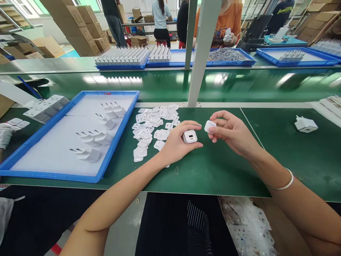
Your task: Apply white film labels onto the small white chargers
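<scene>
My left hand [178,139] is closed around a white charger [190,136], whose port face is turned toward me. Just to its right, my right hand [229,132] pinches a small white rounded-square piece [210,126] between thumb and fingers. The two hands are apart, both above the green table. Left of and behind my left hand lies a loose spread of similar flat white pieces [144,137]. Another white charger [306,124] with its prongs showing rests on the table at the right.
A blue-rimmed tray [99,173] holding several pronged chargers [89,154] stands to the left. Boxed chargers [49,106] sit beyond it. A pale upright post [204,53] rises behind my hands. Across the green belt [162,85], more trays [121,65] and people are visible.
</scene>
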`<action>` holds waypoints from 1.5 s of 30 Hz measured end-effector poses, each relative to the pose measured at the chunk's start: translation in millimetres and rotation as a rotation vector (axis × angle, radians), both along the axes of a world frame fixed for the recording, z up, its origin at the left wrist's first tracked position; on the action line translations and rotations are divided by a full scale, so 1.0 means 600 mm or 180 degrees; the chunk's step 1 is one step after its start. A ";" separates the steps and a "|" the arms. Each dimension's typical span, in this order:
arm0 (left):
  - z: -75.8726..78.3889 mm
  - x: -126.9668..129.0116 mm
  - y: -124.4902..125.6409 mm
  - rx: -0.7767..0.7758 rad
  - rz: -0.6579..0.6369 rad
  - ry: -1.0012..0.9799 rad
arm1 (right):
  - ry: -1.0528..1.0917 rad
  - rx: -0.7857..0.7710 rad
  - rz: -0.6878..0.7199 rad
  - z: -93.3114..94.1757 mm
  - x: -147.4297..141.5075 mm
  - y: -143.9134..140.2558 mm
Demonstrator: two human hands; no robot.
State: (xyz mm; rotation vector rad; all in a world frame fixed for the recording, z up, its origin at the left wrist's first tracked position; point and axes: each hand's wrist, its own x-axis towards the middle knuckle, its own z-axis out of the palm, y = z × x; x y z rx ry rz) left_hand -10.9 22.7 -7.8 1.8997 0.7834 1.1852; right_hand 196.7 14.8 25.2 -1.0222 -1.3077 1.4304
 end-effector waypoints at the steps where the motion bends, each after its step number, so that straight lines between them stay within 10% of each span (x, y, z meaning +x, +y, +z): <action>1: 0.000 0.000 0.000 0.0030 -0.0067 0.0008 | -0.0016 0.0037 0.0019 0.002 -0.001 -0.002; 18: 0.014 0.006 -0.014 0.0694 0.0211 0.0219 | -0.1117 0.0684 -0.0571 0.016 -0.016 -0.034; 25: 0.010 0.009 -0.014 0.1093 0.0083 0.0160 | -0.0321 -0.0203 0.0445 0.012 -0.013 -0.031; 45: 0.008 0.014 -0.020 0.1137 -0.0003 0.0153 | -0.0371 -0.0239 0.0409 0.001 -0.024 -0.032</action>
